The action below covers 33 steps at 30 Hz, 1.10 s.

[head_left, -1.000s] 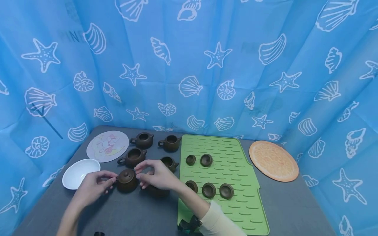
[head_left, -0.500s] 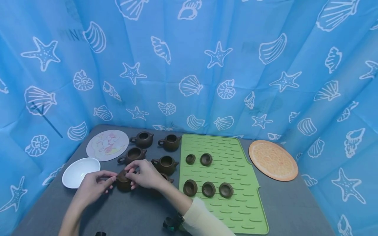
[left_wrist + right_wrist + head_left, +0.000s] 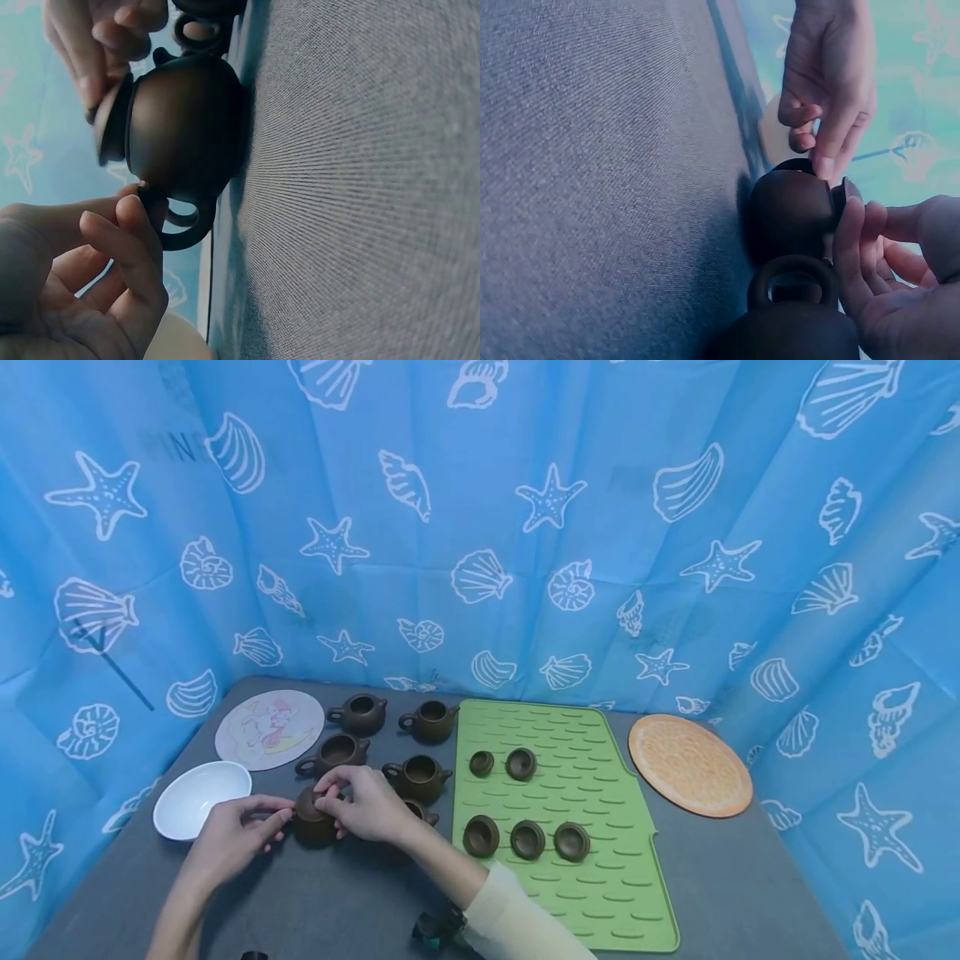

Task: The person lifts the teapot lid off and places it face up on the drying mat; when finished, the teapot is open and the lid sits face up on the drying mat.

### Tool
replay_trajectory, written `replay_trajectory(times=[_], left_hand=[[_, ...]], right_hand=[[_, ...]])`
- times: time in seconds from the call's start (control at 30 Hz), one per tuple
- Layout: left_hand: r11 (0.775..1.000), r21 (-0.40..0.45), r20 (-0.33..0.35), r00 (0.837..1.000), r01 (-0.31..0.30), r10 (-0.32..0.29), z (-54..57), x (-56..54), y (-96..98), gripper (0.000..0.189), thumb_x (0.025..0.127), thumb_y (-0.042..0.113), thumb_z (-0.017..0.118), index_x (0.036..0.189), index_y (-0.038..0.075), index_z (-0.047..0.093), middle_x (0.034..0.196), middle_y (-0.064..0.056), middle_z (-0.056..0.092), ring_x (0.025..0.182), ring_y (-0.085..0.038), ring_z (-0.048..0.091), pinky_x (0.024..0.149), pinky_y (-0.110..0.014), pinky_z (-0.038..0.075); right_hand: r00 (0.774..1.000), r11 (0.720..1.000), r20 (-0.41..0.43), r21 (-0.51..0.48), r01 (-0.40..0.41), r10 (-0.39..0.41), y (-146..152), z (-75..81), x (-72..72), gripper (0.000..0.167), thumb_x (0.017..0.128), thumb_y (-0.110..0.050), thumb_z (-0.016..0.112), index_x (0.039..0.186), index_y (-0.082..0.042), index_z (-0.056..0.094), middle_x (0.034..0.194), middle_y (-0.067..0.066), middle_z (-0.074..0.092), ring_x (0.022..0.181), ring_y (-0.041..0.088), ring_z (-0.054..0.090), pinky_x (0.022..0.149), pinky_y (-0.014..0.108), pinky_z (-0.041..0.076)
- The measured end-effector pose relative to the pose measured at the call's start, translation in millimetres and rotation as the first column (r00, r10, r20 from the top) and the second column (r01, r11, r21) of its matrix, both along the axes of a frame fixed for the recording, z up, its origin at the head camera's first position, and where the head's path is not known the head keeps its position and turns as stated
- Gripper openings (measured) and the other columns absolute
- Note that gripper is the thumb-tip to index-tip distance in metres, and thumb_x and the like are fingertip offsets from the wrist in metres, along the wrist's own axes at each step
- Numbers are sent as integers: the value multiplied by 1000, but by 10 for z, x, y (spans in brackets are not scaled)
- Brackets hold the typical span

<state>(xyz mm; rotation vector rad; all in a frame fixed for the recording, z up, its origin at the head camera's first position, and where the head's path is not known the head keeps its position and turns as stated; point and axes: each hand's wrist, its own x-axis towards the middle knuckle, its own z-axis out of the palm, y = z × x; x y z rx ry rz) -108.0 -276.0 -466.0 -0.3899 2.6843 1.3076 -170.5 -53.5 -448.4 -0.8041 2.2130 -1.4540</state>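
A dark brown teapot [image 3: 191, 127] stands on the grey tabletop at the front left of the group. My left hand [image 3: 232, 839] pinches the top of its looped handle [image 3: 187, 238] between thumb and fingertips. With thumb and fingers, my right hand [image 3: 367, 806] pinches the knob of the teapot's lid [image 3: 114, 124]. That lid sits tilted at the mouth, and a gap shows along its handle side in the left wrist view. Just to the right, another teapot [image 3: 787, 334] is partly hidden under my right hand and forearm in the head view.
Several lidless teapots [image 3: 422, 777] stand behind the hands. On a green ridged mat [image 3: 600, 893] lie several small brown lids [image 3: 572, 842]. A white bowl [image 3: 197, 797] and a pale round mat [image 3: 258, 735] are at left, an orange round mat [image 3: 690, 766] at far right.
My right hand has moved left from beside the spout onto the lid's knob, and the lid, seated level before, is tilted. My left hand stays at the handle.
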Motion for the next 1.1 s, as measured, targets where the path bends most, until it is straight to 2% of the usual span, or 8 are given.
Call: replay_trajectory(times=[0.2, 0.37, 0.73, 0.87, 0.93, 1.1], left_hand=[[1000, 7, -6, 1000, 1, -1, -16, -1, 1, 32, 109, 18, 66, 135, 0, 72, 92, -5, 80, 75, -17, 71, 62, -27, 53], [1000, 6, -4, 1000, -6, 6, -17, -7, 13, 32, 109, 19, 66, 134, 1, 73, 94, -6, 80, 76, -17, 70, 62, -27, 54], [1000, -1, -7, 1000, -12, 12, -14, 4, 19, 32, 109, 19, 66, 134, 0, 73, 102, -10, 81, 78, -16, 71, 63, -28, 56], [1000, 8, -7, 1000, -16, 16, -6, 5, 20, 32, 109, 19, 66, 134, 0, 73, 102, -11, 81, 79, -16, 71, 63, -29, 56], [1000, 9, -5, 1000, -17, 17, -7, 7, 21, 32, 109, 18, 66, 134, 0, 72, 103, -11, 81, 79, -16, 71, 64, -29, 56], [1000, 1, -4, 1000, -19, 19, -12, 19, 24, 31, 109, 18, 65, 134, 1, 72, 103, -10, 81, 80, -16, 72, 65, -29, 57]], right_hand=[[1000, 999, -25, -41, 13, -14, 148, 44, -5, 15, 107, -19, 70, 121, -13, 73, 87, -4, 64, 59, 5, 65, 55, 20, 53], [997, 998, -78, -68, 8, -14, 324, 76, -1, 14, 108, -17, 69, 120, -11, 71, 96, -1, 61, 60, 3, 63, 57, 22, 56], [978, 991, -193, -122, 55, -78, 891, 140, -4, 13, 107, -7, 67, 119, -3, 69, 127, 19, 59, 68, 5, 63, 63, 25, 62], [967, 987, -239, -149, 57, -92, 1137, 164, -29, 14, 106, -6, 67, 119, 0, 66, 132, 23, 65, 67, 5, 62, 58, 26, 59], [966, 986, -236, -151, 68, -102, 1253, 184, -35, 15, 107, -6, 66, 121, 0, 66, 129, 22, 68, 65, 5, 59, 56, 25, 55], [975, 983, -170, -137, 123, -145, 1513, 211, -56, 20, 109, -10, 64, 127, -1, 64, 94, 20, 67, 62, 8, 55, 57, 24, 51]])
